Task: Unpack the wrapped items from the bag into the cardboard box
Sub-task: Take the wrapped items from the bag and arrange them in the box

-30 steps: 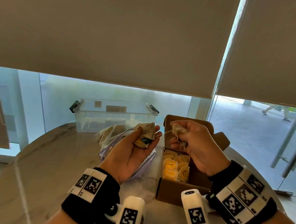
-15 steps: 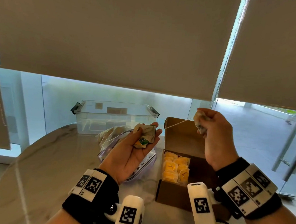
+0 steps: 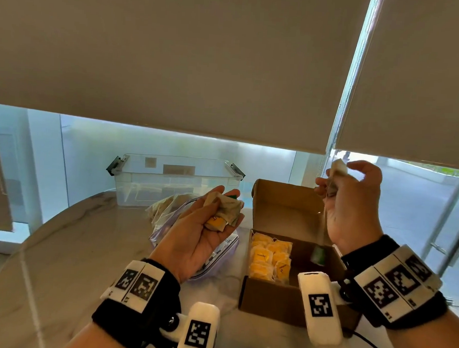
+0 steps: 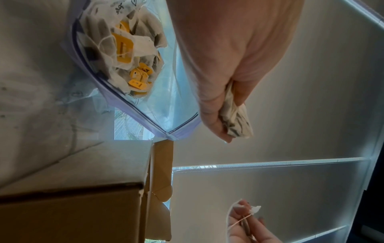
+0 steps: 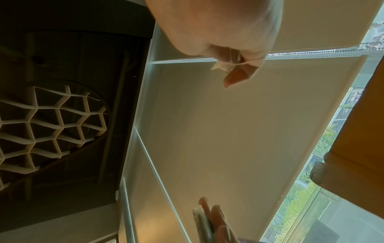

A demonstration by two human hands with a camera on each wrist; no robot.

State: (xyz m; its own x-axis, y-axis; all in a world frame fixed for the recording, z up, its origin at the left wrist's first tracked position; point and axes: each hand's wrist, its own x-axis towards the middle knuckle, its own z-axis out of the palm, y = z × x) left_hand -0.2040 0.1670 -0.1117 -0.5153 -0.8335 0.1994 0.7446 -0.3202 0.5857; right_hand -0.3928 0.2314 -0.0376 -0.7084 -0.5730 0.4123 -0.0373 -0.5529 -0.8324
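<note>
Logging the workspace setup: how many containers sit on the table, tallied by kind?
Clear plastic tub: 1
Zip bag: 1
Cardboard box: 1
Total: 3

left hand [image 3: 200,239] holds packets [image 3: 224,214]; right hand [image 3: 355,208] pinches teabag [image 3: 340,167] above box [image 3: 269,302]

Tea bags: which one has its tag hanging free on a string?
The tea bag pinched in the right hand; its green tag dangles over the cardboard box. The left hand's tea bags are crumpled.
</note>
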